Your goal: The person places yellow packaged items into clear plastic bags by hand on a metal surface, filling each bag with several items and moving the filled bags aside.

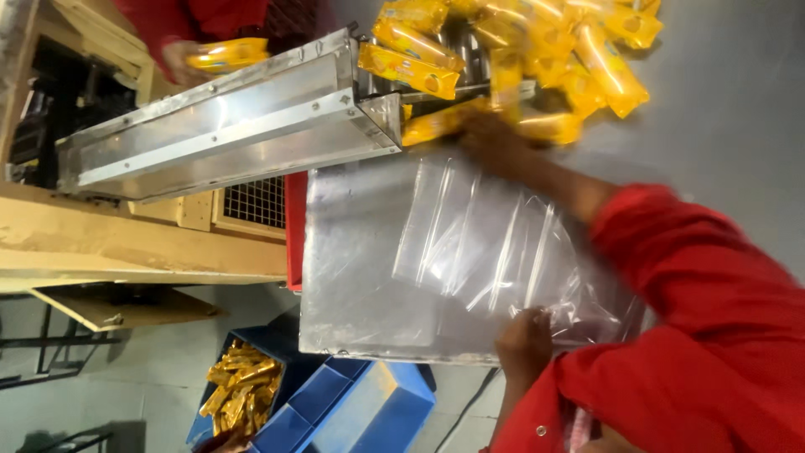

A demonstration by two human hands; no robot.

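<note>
Steel desk (352,277), frame centre: clear plastic bags (478,243) lie flat. Left hand (521,340), fingers clamped on the bags' edge, steadies them. Right hand (490,138), blurred at yellow packets (503,50), upper right; finger state indiscernible.

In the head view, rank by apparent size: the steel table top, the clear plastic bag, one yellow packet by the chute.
1. Steel table top
2. Clear plastic bag
3. Yellow packet, which lies farther from the camera.
</note>
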